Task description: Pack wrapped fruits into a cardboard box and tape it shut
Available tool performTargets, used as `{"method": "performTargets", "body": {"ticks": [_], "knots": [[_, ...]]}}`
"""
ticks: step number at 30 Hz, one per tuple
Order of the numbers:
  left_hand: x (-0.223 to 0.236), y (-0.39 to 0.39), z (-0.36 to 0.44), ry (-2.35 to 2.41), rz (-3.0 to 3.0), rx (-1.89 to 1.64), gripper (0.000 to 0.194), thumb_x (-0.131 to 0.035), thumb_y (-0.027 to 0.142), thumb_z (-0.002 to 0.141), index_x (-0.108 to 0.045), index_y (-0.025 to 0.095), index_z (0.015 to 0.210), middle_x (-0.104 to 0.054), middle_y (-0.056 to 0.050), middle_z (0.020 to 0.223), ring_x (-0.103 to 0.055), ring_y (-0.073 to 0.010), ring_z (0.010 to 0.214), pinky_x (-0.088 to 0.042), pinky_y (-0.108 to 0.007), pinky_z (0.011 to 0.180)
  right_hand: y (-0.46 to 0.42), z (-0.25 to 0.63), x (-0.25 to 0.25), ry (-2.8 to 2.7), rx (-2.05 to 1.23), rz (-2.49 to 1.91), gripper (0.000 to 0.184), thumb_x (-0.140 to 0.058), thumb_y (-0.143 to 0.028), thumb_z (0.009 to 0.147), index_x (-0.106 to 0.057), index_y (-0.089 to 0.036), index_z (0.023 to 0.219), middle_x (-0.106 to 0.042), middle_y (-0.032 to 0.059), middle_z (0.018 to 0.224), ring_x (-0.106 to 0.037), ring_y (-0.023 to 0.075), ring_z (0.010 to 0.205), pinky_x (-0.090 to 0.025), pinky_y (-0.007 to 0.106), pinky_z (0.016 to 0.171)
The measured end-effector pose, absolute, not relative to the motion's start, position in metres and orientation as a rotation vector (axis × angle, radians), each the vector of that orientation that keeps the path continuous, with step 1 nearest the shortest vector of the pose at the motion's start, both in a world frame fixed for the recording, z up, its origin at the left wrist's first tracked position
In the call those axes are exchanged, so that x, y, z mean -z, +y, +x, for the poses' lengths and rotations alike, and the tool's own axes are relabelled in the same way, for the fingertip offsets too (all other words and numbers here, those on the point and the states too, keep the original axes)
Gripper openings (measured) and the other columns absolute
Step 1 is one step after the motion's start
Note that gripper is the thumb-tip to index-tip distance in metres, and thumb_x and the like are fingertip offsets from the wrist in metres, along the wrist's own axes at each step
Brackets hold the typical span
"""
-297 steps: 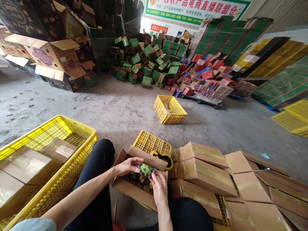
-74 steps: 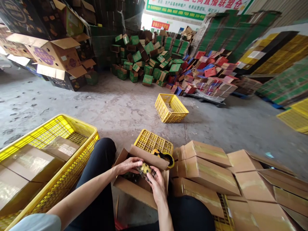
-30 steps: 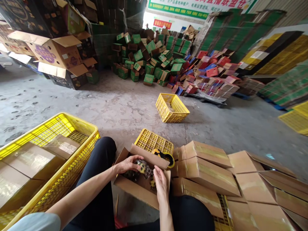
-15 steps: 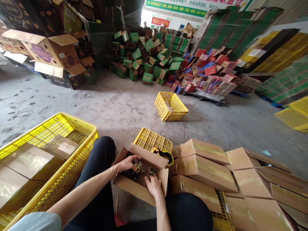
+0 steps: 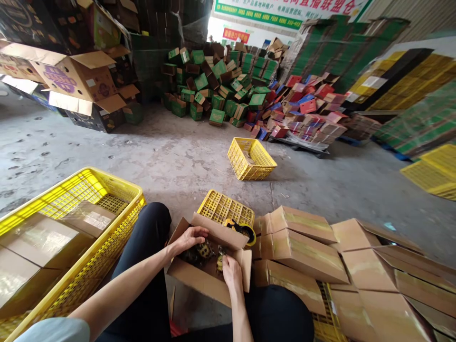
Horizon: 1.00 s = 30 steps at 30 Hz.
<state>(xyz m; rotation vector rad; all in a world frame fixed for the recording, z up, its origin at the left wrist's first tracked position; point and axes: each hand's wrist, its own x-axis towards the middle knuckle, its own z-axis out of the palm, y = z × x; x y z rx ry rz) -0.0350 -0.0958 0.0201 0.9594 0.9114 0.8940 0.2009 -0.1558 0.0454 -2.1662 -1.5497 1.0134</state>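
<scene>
An open cardboard box sits between my knees, its flaps standing up. My left hand is over the box's left part, fingers stretched out, just above a dark-and-yellow packet in clear plastic. More dark wrapped pieces lie in the box's left end, partly under that hand. In the right half, my right hand is closed on a yellowish packet in clear plastic, whose contents are too small to name. A yellow-and-black tape dispenser rests just beyond the box's far right corner.
A yellow crate with taped cartons stands at my left. Stacked taped cartons fill the right side. Ahead are an upturned yellow crate and another yellow crate on the concrete floor. Green boxes are heaped farther back.
My left hand has let go of the dark-and-yellow packet, which lies in the box. My right hand has closed on the other packet, lifting its end upright. The view has shifted slightly.
</scene>
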Motion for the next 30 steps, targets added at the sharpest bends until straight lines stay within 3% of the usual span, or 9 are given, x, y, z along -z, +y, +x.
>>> {"method": "performTargets", "body": {"ticks": [3,5,8,10,16,22,25,30], "knots": [[-0.027,-0.096,-0.036,0.915,0.959,-0.923,0.055,-0.094,0.044,0.066,-0.078,0.015,0.11,-0.076,-0.014,0.111,-0.068,-0.0304,0.108,-0.05,-0.039,0.094,-0.158,0.208,-0.054,-1.383,-1.066,-1.991,0.05,-0.051,-0.059,0.093,-0.083,-0.022,0.104,-0.081,0.0115,0.118,-0.074,0.0339,0.117,-0.059,0.04,0.097],[-0.032,-0.098,-0.035,0.907,0.927,-0.896,0.059,-0.093,0.05,0.069,-0.076,0.015,0.113,-0.075,-0.014,0.114,-0.07,-0.0292,0.104,-0.053,-0.038,0.09,-0.16,0.209,-0.061,-1.094,-1.23,-1.772,0.056,-0.062,-0.065,0.085,-0.082,-0.02,0.112,-0.079,0.0116,0.125,-0.073,0.0343,0.119,-0.06,0.043,0.097],[-0.039,-0.105,-0.033,0.835,0.875,-0.777,0.065,-0.089,0.057,0.075,-0.072,0.015,0.121,-0.072,-0.014,0.117,-0.071,-0.0268,0.1,-0.055,-0.038,0.085,-0.162,0.203,-0.073,-0.678,-1.466,-1.363,0.054,-0.084,-0.059,0.071,-0.084,-0.021,0.108,-0.076,0.0127,0.129,-0.071,0.0359,0.123,-0.058,0.048,0.103],[-0.042,-0.109,-0.031,0.743,0.856,-0.68,0.065,-0.087,0.057,0.079,-0.07,0.016,0.126,-0.071,-0.014,0.118,-0.07,-0.026,0.104,-0.056,-0.038,0.089,-0.163,0.196,-0.079,-0.625,-1.541,-1.217,0.05,-0.089,-0.055,0.069,-0.084,-0.023,0.107,-0.075,0.0122,0.132,-0.069,0.0353,0.127,-0.055,0.051,0.108],[-0.047,-0.109,-0.031,0.62,0.819,-0.689,0.059,-0.092,0.049,0.077,-0.071,0.015,0.12,-0.071,-0.014,0.115,-0.07,-0.0256,0.103,-0.056,-0.038,0.091,-0.163,0.182,-0.086,-0.693,-1.568,-1.177,0.05,-0.09,-0.058,0.071,-0.081,-0.021,0.103,-0.079,0.0133,0.121,-0.073,0.0355,0.118,-0.053,0.056,0.11],[-0.052,-0.108,-0.033,0.613,0.899,-0.65,0.068,-0.091,0.055,0.075,-0.073,0.015,0.128,-0.073,-0.014,0.114,-0.069,-0.0249,0.1,-0.053,-0.032,0.085,-0.16,0.182,-0.089,-0.753,-1.42,-1.315,0.07,-0.086,-0.062,0.075,-0.069,-0.025,0.132,-0.067,0.0131,0.143,-0.065,0.0343,0.13,-0.059,0.048,0.102],[-0.052,-0.11,-0.032,0.648,0.964,-0.613,0.066,-0.091,0.057,0.074,-0.076,0.015,0.122,-0.074,-0.012,0.107,-0.068,-0.0213,0.089,-0.052,-0.028,0.076,-0.16,0.181,-0.086,-0.81,-1.44,-1.373,0.067,-0.09,-0.061,0.069,-0.076,-0.022,0.123,-0.074,0.013,0.134,-0.066,0.0373,0.128,-0.06,0.048,0.1],[-0.049,-0.11,-0.031,0.765,0.94,-0.659,0.06,-0.089,0.058,0.075,-0.077,0.015,0.115,-0.075,-0.01,0.1,-0.067,-0.0188,0.083,-0.05,-0.026,0.071,-0.162,0.184,-0.082,-0.789,-1.407,-1.421,0.05,-0.09,-0.059,0.068,-0.082,-0.024,0.101,-0.081,0.0096,0.11,-0.075,0.0367,0.107,-0.065,0.046,0.089]]}}
